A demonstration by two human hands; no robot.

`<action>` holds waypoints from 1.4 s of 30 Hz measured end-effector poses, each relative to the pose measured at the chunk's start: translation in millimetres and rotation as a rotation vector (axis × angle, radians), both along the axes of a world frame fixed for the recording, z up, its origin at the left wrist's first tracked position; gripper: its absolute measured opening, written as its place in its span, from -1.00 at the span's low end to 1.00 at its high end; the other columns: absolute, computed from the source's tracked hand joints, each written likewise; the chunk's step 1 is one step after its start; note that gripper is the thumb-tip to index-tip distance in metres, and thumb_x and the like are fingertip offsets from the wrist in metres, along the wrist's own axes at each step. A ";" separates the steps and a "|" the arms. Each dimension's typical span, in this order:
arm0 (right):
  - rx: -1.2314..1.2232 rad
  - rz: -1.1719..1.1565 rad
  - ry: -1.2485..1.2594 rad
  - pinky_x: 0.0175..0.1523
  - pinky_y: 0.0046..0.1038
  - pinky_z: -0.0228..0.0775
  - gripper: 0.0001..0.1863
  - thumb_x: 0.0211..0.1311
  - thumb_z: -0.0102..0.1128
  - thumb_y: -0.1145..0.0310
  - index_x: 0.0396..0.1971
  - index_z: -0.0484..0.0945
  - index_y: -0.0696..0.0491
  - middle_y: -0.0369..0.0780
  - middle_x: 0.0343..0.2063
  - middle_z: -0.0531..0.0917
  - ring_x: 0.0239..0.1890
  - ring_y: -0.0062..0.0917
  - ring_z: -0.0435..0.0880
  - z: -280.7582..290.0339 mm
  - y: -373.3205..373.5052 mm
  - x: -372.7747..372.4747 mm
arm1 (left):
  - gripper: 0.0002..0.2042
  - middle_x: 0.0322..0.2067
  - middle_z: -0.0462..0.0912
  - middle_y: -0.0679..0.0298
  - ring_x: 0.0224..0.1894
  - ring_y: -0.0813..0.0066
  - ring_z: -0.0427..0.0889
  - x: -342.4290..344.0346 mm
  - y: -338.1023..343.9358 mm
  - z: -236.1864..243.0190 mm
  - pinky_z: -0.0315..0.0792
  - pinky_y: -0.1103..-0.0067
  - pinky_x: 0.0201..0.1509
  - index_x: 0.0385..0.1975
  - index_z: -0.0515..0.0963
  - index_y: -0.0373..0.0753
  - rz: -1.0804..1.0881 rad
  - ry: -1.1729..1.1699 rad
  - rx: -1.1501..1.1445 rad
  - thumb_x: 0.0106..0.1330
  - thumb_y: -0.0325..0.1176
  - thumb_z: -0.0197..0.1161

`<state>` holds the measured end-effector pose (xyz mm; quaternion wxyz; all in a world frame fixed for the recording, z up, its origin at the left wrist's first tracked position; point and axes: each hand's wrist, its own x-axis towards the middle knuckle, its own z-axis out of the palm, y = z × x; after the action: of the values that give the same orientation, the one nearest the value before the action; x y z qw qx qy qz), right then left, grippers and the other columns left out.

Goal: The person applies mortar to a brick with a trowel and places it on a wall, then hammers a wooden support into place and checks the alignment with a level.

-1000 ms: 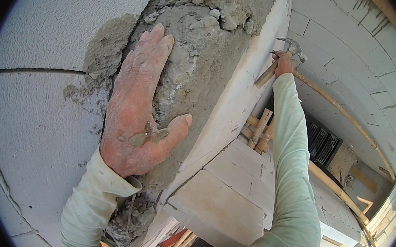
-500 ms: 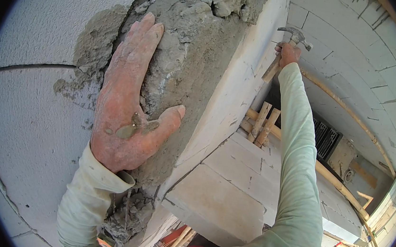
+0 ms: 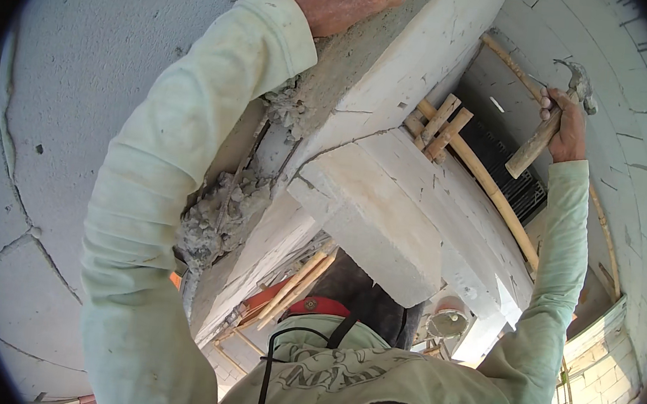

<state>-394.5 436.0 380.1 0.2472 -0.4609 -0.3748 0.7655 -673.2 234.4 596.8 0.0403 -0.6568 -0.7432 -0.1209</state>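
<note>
Wooden-handled hammer [image 3: 534, 147] gripped in right hand [image 3: 570, 131], well apart from left hand [image 3: 333, 0].

The mortar [image 3: 223, 212] lies left of the hammer [image 3: 534, 146].

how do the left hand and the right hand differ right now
The left hand is cut off by the picture's upper edge; the right hand is fully in frame. The right hand grips a hammer by its handle; no tool shows in the left hand, whose fingertips are mostly hidden. Both come out of pale green sleeves.
</note>
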 end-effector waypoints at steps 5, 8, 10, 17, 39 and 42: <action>0.036 -0.053 0.090 -0.57 -0.64 0.31 -0.86 0.15 0.12 0.50 -0.34 0.45 0.25 -0.15 -0.49 0.57 -0.61 -0.61 0.48 130.1 -101.1 69.7 | -0.20 0.31 0.09 -0.17 0.39 0.04 0.03 4.6 -4.9 17.1 -0.10 0.42 0.46 0.26 0.13 -0.46 0.102 0.004 -0.042 -0.02 -0.25 0.23; 0.140 -0.089 0.058 -0.60 -0.63 0.27 -0.87 0.10 0.19 0.47 -0.47 0.48 0.23 -0.16 -0.56 0.57 -0.66 -0.60 0.48 184.1 -180.1 101.4 | -0.17 0.32 0.07 -0.15 0.41 0.06 -0.01 1.0 -1.8 7.1 -0.13 0.43 0.46 0.29 0.09 -0.43 0.107 0.020 -0.080 -0.01 -0.21 0.24; 0.171 -0.121 0.058 -0.61 -0.61 0.26 -0.85 0.07 0.23 0.46 -0.47 0.49 0.23 -0.16 -0.58 0.58 -0.67 -0.59 0.48 201.5 -232.0 118.7 | -0.16 0.33 0.05 -0.13 0.41 0.07 -0.04 6.7 2.1 3.2 -0.15 0.42 0.47 0.30 0.06 -0.41 0.106 0.054 -0.087 0.00 -0.19 0.25; 0.181 -0.097 -0.029 -0.57 -0.60 0.29 -0.87 0.08 0.22 0.48 -0.46 0.50 0.24 -0.20 -0.59 0.58 -0.66 -0.59 0.49 217.9 -351.0 150.7 | -0.53 0.19 0.35 0.07 0.30 0.07 0.22 146.6 -69.1 20.1 0.05 0.27 0.40 0.11 0.37 -0.26 -0.140 -0.140 0.278 0.21 -0.22 0.12; 0.231 0.213 -0.226 -0.62 -0.61 0.27 -0.88 0.08 0.23 0.49 -0.53 0.51 0.22 -0.24 -0.66 0.56 -0.71 -0.62 0.48 202.8 -437.9 191.7 | -0.85 -0.53 0.50 0.05 -0.34 -0.02 0.52 323.4 -323.7 -58.2 0.39 0.24 -0.23 -0.60 0.44 -0.30 -0.156 -0.855 0.176 0.09 -0.41 0.24; 0.224 0.243 -0.176 -0.60 -0.61 0.28 -0.92 0.07 0.17 0.52 -0.50 0.52 0.23 -0.25 -0.64 0.56 -0.70 -0.63 0.47 207.2 -442.3 188.8 | -0.85 -0.55 0.48 0.05 -0.37 -0.01 0.51 318.9 -329.2 -53.2 0.40 0.25 -0.27 -0.60 0.43 -0.31 -0.183 -0.851 0.113 0.08 -0.42 0.23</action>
<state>-205.7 -6.3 587.3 0.1689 -0.4469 -0.5310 0.6999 -354.3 -94.8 543.6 -0.2446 -0.6086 -0.6245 -0.4240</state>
